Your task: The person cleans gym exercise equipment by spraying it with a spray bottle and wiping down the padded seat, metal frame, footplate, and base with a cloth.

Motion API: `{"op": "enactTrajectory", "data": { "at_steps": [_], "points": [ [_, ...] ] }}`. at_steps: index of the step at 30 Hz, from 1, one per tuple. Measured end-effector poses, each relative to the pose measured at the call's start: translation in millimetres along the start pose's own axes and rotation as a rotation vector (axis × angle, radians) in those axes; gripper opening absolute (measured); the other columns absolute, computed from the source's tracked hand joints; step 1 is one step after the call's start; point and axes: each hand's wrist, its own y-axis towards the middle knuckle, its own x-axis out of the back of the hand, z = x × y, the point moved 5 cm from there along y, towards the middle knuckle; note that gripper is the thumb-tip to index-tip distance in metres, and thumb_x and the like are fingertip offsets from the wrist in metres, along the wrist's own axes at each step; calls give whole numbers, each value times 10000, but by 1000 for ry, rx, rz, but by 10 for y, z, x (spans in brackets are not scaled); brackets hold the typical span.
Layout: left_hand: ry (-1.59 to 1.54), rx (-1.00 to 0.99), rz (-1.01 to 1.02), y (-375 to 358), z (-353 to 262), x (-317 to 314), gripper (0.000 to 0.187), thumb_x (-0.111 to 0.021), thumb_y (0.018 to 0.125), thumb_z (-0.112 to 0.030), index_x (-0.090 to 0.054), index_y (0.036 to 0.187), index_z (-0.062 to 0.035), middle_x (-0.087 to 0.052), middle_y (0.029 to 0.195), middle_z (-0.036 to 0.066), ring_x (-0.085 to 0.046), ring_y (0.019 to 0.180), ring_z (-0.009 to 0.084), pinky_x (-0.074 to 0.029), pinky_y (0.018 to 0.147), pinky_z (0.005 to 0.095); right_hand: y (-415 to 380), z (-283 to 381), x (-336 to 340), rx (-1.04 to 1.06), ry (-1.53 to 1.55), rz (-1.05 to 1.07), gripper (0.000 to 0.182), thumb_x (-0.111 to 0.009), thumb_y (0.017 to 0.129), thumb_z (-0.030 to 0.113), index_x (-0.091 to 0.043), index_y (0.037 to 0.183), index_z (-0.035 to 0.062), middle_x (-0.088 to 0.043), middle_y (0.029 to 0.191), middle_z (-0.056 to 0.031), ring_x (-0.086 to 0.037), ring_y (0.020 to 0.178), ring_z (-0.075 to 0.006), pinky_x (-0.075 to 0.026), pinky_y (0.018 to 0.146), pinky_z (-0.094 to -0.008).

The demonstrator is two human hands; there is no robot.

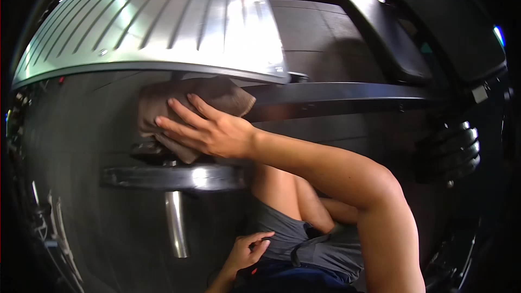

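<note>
My right hand (209,130) lies over a brown cloth (217,95) with its fingers slightly spread, pressing it onto the end of a dark machine beam (336,97). The cloth bunches around the hand and covers the part below it; the thumb is hidden. Just below are a round black weight plate seen edge-on (173,178) and a shiny metal sleeve (176,225) sticking out from it. Near my lap, over grey shorts (282,238), my left hand (249,250) hangs with thumb and forefinger apart; I see nothing in it.
A large ribbed metal footplate (163,21) slopes above the cloth. Black padded boards (445,21) stand at the upper right. Stacked weight plates (450,152) sit at the right, above dark floor tiles (325,27). More gym equipment lines the left edge.
</note>
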Motion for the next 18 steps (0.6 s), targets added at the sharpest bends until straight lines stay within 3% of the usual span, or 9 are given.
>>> {"op": "enactTrajectory", "data": {
  "at_steps": [2,5,7,9,12,13,15,17,18],
  "points": [
    [12,30,15,-10,64,-33,275,-693,872,-83,-723,1145,-88,-560,621,33,-492,542,53,-427,542,227,-455,-75,124,46,-104,100,615,-488,856,298,-479,1454,156,-235,1620,-58,-271,1466,-316,-287,1169,-490],
    [67,30,44,51,-6,-58,280,-701,850,-69,-729,1128,-89,-530,595,21,-483,526,60,-421,527,229,-1239,-214,204,50,-174,133,618,-531,842,331,-513,1427,133,-249,1613,-58,-235,1477,-313,-206,1192,-530],
    [101,-33,33,93,-86,-84,278,-701,842,-61,-731,1117,-87,-534,595,18,-484,520,68,-421,523,230,-1886,-323,238,-79,-258,82,606,-539,839,304,-505,1440,226,-267,1605,-39,-231,1484,-279,-171,1205,-529],
    [104,-39,32,88,-149,-102,265,-701,834,-52,-738,1095,-86,-543,599,16,-496,521,77,-426,528,229,-2539,-443,376,-192,-381,115,644,-576,818,261,-480,1450,340,-305,1588,-40,-263,1470,-329,-176,1192,-558],
    [71,-65,47,102,-67,-150,252,-701,824,-44,-746,1069,-82,-572,604,13,-523,541,70,-438,547,227,-2924,-692,760,-608,-258,42,674,-587,805,217,-471,1444,399,-355,1557,-66,-312,1435,-402,-199,1162,-598],
    [14,-48,56,120,-28,-168,234,-691,826,-42,-746,1051,-65,-593,612,5,-534,558,63,-438,555,226,-2769,-766,891,-666,-215,-21,670,-583,797,174,-494,1437,350,-418,1507,-116,-367,1379,-451,-231,1124,-631],
    [-53,-49,12,228,-70,-232,202,-672,831,-35,-742,1020,-37,-594,612,-3,-534,564,57,-431,560,222,-2404,-877,997,-771,-88,-149,643,-630,755,266,-544,1384,165,-507,1379,-190,-469,1253,-410,-291,1073,-623],
    [183,-124,-61,430,-353,-271,154,-626,858,-44,-720,974,-2,-599,632,29,-559,567,120,-444,570,267,-2292,-928,836,-708,-35,-272,686,-653,720,295,-523,1371,127,-531,1317,-178,-500,1227,-378,-344,1059,-582],
    [316,-341,-138,589,-569,-331,165,-614,872,-59,-705,991,11,-615,684,62,-575,603,173,-457,588,303,-2381,-926,871,-666,-31,-257,682,-651,721,292,-522,1369,126,-529,1318,-173,-503,1222,-377,-348,1061,-575]
  ]
}}
